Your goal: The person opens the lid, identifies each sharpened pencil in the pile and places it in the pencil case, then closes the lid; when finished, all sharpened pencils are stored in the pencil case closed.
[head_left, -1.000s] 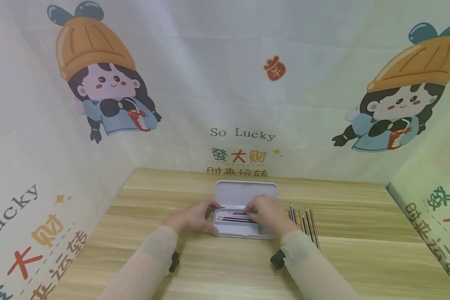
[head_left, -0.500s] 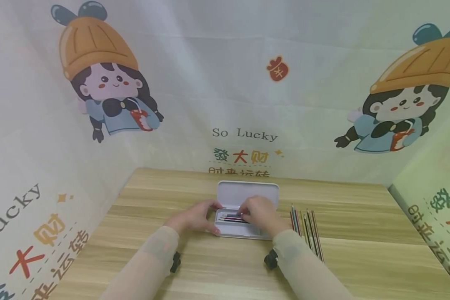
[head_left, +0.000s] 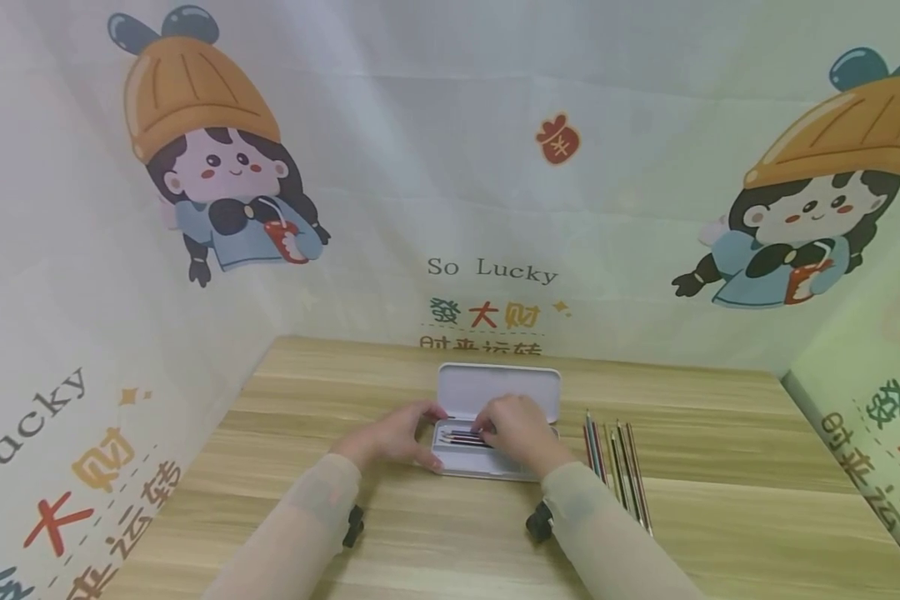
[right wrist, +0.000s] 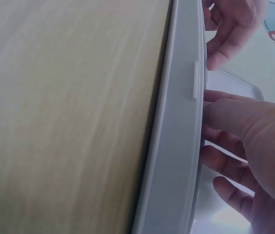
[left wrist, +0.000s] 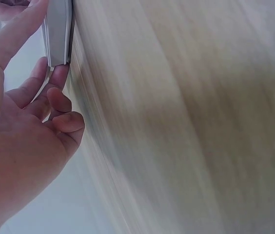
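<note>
An open white pencil case [head_left: 461, 460] lies on the table with its lid [head_left: 498, 392] raised at the back. Several pencils [head_left: 457, 438] lie side by side in its rear compartment, points to the left. My left hand [head_left: 393, 435] holds the left end of the case, thumb at the front corner and fingers at the back; the left wrist view shows the fingers against the case end [left wrist: 58, 34]. My right hand [head_left: 521, 429] reaches into the case with fingertips pinching a pencil there. In the right wrist view the front wall [right wrist: 176, 117] hides those fingertips.
Several loose coloured pencils [head_left: 622, 467] lie on the wooden table [head_left: 720, 450] right of the case, partly behind the right forearm. A printed curtain [head_left: 375, 167] encloses the table at the back and sides. Each wrist carries a small black camera [head_left: 540, 523].
My right hand has shifted left inside the case, bringing the pencil in beside the others. My left hand keeps its hold on the case. The view has shifted slightly.
</note>
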Demonstrator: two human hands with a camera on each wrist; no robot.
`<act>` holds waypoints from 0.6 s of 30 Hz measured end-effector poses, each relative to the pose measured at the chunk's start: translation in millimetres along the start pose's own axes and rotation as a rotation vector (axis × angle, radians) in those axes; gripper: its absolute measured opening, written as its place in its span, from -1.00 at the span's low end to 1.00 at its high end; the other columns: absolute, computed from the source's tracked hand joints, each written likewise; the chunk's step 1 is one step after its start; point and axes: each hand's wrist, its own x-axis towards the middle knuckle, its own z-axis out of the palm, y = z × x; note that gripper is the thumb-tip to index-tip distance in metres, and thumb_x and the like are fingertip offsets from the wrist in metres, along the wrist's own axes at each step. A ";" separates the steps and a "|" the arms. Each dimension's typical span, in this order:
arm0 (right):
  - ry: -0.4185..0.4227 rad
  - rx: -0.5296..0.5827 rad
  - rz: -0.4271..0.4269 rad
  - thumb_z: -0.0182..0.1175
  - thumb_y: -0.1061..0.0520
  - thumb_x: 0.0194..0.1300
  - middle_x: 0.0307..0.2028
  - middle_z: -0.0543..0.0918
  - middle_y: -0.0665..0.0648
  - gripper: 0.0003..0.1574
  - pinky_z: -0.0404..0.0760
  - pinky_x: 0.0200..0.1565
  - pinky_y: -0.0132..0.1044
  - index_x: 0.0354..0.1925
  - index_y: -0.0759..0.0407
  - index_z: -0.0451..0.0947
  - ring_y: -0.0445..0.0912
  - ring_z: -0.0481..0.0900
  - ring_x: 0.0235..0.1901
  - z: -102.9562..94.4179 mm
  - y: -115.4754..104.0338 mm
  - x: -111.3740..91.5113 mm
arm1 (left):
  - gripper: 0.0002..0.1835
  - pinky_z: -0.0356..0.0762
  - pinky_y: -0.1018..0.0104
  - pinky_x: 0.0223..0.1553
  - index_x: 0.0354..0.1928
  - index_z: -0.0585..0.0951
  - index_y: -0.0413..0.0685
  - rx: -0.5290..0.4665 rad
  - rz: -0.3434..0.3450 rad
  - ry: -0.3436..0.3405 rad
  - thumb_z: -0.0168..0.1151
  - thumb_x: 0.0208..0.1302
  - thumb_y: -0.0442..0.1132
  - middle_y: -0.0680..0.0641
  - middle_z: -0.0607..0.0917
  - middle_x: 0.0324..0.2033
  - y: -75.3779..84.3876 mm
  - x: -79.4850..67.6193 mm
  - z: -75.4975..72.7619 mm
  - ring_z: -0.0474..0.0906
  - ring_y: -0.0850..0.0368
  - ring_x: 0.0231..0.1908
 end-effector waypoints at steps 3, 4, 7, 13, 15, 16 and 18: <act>-0.003 0.018 0.002 0.47 0.14 0.18 -0.26 0.84 -0.05 -0.86 0.68 0.01 -0.06 -0.25 -0.06 0.83 -0.06 0.76 -0.16 -0.8 1.0 -1.3 | -0.17 0.26 -0.14 0.52 0.28 0.49 -0.08 -0.004 -0.002 0.007 0.69 -0.10 -0.20 -0.15 0.59 0.26 0.5 0.9 0.6 0.43 -0.14 0.37; -0.004 0.026 0.003 0.47 0.14 0.18 -0.25 0.84 -0.04 -0.85 0.68 0.02 -0.06 -0.24 -0.05 0.83 -0.05 0.76 -0.15 -1.0 1.4 -1.7 | -0.17 0.26 -0.13 0.52 0.28 0.49 -0.08 -0.005 -0.004 0.008 0.69 -0.10 -0.20 -0.15 0.59 0.26 0.7 1.2 0.6 0.42 -0.14 0.37; 0.001 0.059 0.008 0.46 0.15 0.19 -0.26 0.83 -0.02 -0.87 0.69 0.00 -0.08 -0.24 -0.02 0.83 -0.06 0.75 -0.18 -1.2 3.5 -4.1 | -0.16 0.25 -0.14 0.52 0.28 0.49 -0.07 -0.012 -0.007 0.009 0.69 -0.10 -0.21 -0.15 0.58 0.26 2.0 1.3 0.3 0.42 -0.14 0.38; 0.048 0.118 0.037 0.47 0.15 0.17 -0.32 0.80 -0.04 -0.90 0.68 -0.10 -0.16 -0.28 0.01 0.81 -0.15 0.69 -0.27 0.9 10.9 -14.9 | -0.17 0.24 -0.15 0.53 0.28 0.49 -0.09 -0.007 -0.014 0.006 0.68 -0.09 -0.21 -0.16 0.58 0.25 6.1 0.0 -0.1 0.42 -0.16 0.37; 0.055 0.153 0.051 0.46 0.17 0.17 -0.31 0.80 -0.02 -0.90 0.69 -0.09 -0.15 -0.27 0.03 0.81 -0.14 0.69 -0.26 -0.2 13.3 -19.6 | -0.17 0.24 -0.14 0.53 0.28 0.50 -0.10 0.001 -0.019 0.010 0.69 -0.10 -0.22 -0.16 0.59 0.25 7.1 -1.1 -0.2 0.42 -0.16 0.37; 0.055 0.167 0.058 0.46 0.17 0.18 -0.30 0.80 -0.02 -0.89 0.69 -0.07 -0.14 -0.27 0.04 0.81 -0.14 0.69 -0.25 -1.2 14.5 -22.0 | -0.16 0.24 -0.14 0.53 0.28 0.50 -0.11 0.006 -0.021 0.011 0.69 -0.10 -0.22 -0.16 0.59 0.25 7.2 -1.5 0.0 0.42 -0.16 0.37; 0.051 0.190 0.077 0.45 0.17 0.20 -0.28 0.80 -0.02 -0.89 0.69 -0.05 -0.13 -0.25 0.05 0.81 -0.13 0.69 -0.24 -3.5 17.0 -27.0 | -0.16 0.23 -0.14 0.53 0.28 0.50 -0.11 0.008 -0.024 0.011 0.69 -0.11 -0.22 -0.16 0.58 0.26 7.3 -2.3 0.3 0.41 -0.16 0.37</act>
